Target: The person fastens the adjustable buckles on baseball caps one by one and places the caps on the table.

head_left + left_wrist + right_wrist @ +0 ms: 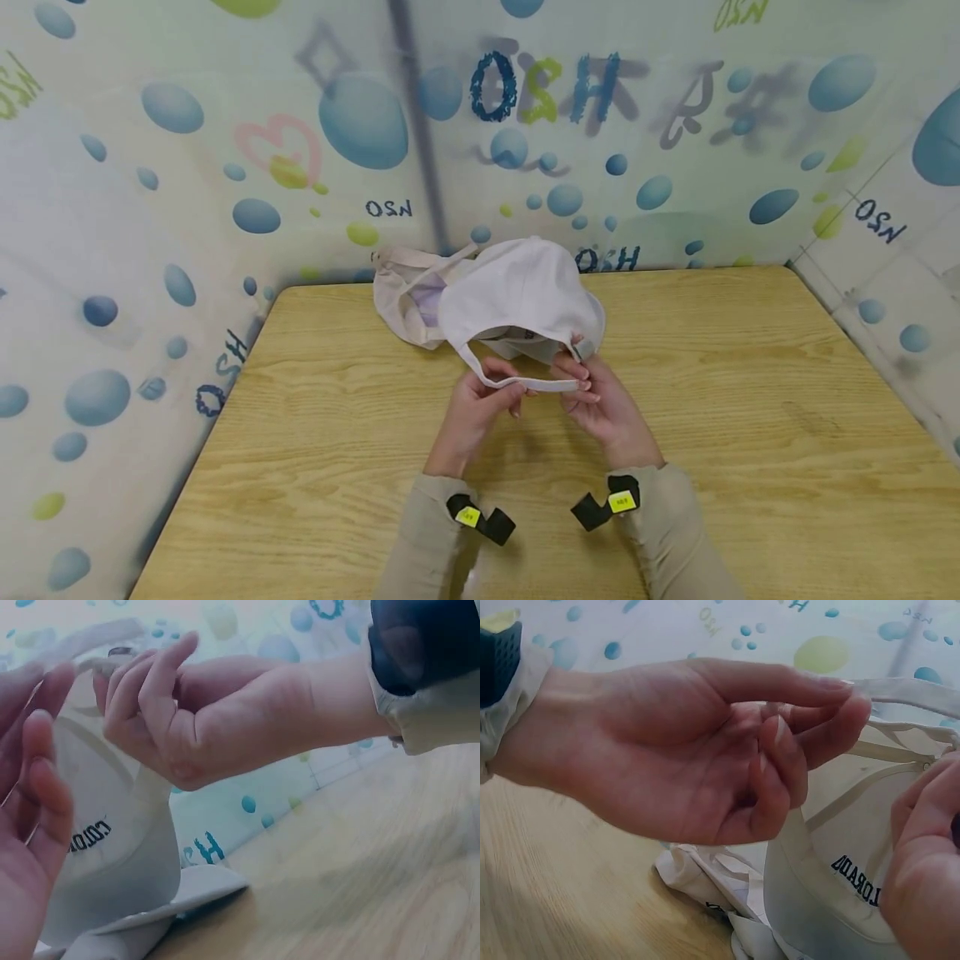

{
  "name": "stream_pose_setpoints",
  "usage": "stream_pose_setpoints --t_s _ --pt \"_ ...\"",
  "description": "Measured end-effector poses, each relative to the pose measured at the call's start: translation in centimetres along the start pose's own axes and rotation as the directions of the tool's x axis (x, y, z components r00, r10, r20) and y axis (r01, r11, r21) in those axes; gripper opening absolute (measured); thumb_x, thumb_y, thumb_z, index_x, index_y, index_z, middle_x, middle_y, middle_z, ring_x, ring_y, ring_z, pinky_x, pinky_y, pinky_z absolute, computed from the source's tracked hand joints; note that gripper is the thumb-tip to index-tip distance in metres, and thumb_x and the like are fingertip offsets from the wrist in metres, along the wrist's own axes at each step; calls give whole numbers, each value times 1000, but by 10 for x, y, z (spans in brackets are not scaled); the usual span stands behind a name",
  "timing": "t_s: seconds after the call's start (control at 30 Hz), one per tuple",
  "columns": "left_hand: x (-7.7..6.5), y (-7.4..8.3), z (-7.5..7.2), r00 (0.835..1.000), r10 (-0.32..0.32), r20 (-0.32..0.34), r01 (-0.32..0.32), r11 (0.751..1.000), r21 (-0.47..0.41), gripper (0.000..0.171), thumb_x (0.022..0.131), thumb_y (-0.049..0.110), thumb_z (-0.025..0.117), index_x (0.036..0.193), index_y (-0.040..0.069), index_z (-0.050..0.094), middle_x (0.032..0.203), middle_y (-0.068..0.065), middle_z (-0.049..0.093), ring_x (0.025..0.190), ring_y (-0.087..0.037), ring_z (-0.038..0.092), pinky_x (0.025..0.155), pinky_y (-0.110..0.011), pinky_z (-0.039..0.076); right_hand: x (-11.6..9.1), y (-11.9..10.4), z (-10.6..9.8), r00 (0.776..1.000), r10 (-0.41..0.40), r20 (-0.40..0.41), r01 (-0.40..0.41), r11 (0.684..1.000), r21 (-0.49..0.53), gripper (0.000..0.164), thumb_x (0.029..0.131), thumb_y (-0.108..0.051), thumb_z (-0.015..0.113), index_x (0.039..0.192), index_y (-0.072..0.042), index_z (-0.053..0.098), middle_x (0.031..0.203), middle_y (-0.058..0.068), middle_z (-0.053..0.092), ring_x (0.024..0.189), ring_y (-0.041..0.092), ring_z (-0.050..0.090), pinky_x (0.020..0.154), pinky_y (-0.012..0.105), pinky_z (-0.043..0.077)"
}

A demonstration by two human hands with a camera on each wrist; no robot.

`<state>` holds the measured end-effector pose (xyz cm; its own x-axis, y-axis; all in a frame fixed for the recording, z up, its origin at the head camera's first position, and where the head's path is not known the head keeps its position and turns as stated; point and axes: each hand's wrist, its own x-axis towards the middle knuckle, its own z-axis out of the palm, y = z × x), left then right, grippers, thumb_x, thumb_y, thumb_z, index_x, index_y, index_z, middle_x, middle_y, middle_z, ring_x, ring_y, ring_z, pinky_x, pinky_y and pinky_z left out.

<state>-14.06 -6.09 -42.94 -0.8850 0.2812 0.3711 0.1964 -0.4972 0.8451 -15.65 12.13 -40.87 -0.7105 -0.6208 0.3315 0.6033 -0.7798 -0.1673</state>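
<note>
A white baseball cap [517, 287] is held above the table with its back opening towards me. My left hand [474, 412] pinches the cap's back strap [547, 385] between thumb and fingers, which the right wrist view shows closely. At the opposite side of the opening, my right hand [609, 417] grips the cap beside a small buckle [583, 349], its fingertips near the strap's free end. Dark lettering [859, 881] shows inside the cap. Exactly how the right fingertips lie on the buckle is partly hidden.
Behind the cap to the left, a pale cloth item [397, 304] with a thin strap and a lilac part lies on the wooden table [750, 400]. A patterned wall covering [660, 225] rises along the table's far edge and sides.
</note>
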Motion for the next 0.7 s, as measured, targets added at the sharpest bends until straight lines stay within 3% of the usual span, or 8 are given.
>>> stream_pose_setpoints --t_s 0.1,0.2,0.23,0.37,0.5,0.7 --pt "2 2 2 997 26 -67 -27 999 -21 11 85 7 60 91 6 51 78 -8 64 66 -16 57 55 -24 44 0 1 0 1000 -17 -6 16 995 -101 32 99 -20 26 101 0 51 75 7 51 62 9 48 49 13 41" --pt "2 -3 -2 995 65 -74 -67 997 -34 12 87 10 57 93 5 49 78 -13 63 64 -18 56 57 -26 43 0 2 2 999 -33 -2 32 980 -197 28 99 -16 28 100 0 51 78 6 54 65 8 50 53 12 43" --pt "2 2 0 995 54 -82 -57 998 -38 15 86 12 58 93 4 47 78 -14 62 63 -19 54 57 -27 43 0 3 2 999 -39 1 38 974 -221 27 98 -14 29 100 0 51 79 6 54 66 8 51 54 12 43" --pt "3 -30 -23 995 75 -71 -78 996 -52 14 88 11 55 98 5 48 81 -17 62 64 -24 55 58 -31 43 1 4 3 998 -58 -1 55 955 -292 26 98 -12 30 100 -1 53 81 6 56 68 8 51 57 14 45" --pt "4 -57 -42 993 42 -108 -52 995 -85 10 90 4 50 100 4 47 83 -19 62 67 -29 55 59 -35 43 1 4 3 997 -73 -25 60 936 -347 24 98 -10 32 98 -2 54 82 6 57 69 8 52 57 14 45" --pt "3 -61 -44 989 12 -146 -30 992 -122 16 88 5 53 99 0 44 82 -25 60 67 -31 55 59 -35 41 1 6 4 993 -96 -74 57 907 -418 19 96 -7 37 95 -3 55 82 6 57 70 9 56 57 15 46"
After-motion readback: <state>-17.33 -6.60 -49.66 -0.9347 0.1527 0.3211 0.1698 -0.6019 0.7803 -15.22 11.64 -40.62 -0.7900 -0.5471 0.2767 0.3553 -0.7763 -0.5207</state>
